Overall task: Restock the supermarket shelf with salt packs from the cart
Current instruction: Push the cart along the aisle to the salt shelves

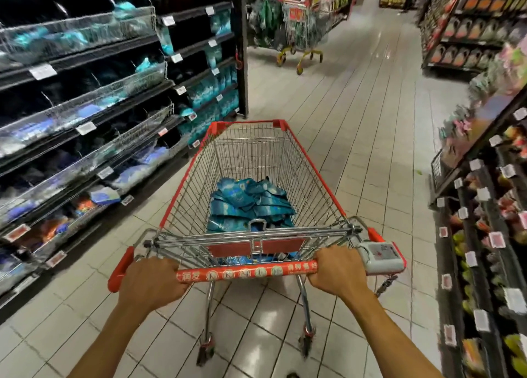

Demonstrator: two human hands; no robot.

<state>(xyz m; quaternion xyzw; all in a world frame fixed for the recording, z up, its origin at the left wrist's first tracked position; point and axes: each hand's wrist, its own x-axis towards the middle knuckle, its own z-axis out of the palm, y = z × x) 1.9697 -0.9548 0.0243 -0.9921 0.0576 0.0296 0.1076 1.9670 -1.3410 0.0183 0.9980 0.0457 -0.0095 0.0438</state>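
Teal salt packs [251, 200] heaped in wire cart [313, 178], left hand [151, 280], right hand [339, 272], each grip wrapped round red handle [245, 272]

Light from overhead is bright on the pale floor tiles [356, 126], with white glare patches far down the aisle. The shelves on my left [85, 98] sit dark and smeared by motion blur; those on my right [484, 178] blur too. Straight lines bow outward at the edges. My cart [256, 161] stays fairly sharp.
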